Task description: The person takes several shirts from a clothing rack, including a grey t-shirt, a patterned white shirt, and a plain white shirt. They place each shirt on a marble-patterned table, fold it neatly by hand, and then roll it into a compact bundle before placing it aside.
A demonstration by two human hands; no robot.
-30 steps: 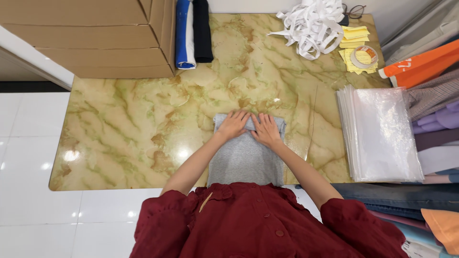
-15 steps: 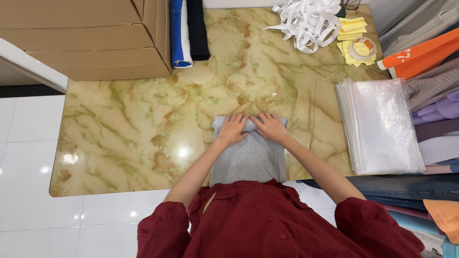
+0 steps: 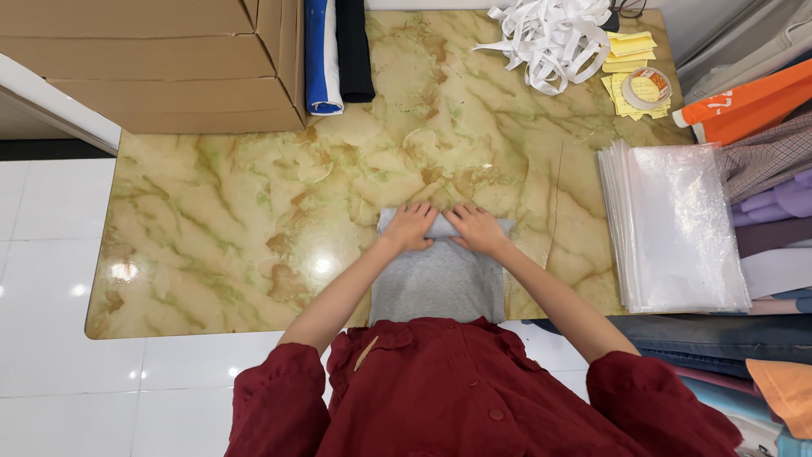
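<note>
On the marbled surface (image 3: 254,211), a grey garment (image 3: 437,283) lies mostly folded; its far edge is pressed under both flat, open hands, left (image 3: 409,227) and right (image 3: 475,228), nothing gripped.

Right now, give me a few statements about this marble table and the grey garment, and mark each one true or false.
1. Both hands, left hand and right hand, rest on the far edge of the grey garment. True.
2. The stack of clear plastic bags lies left of the garment. False: it lies to its right.
3. The cardboard boxes sit at the table's far left corner. True.
4. The roll of tape sits on the garment. False: it sits on yellow paper slips at the far right corner.
</note>
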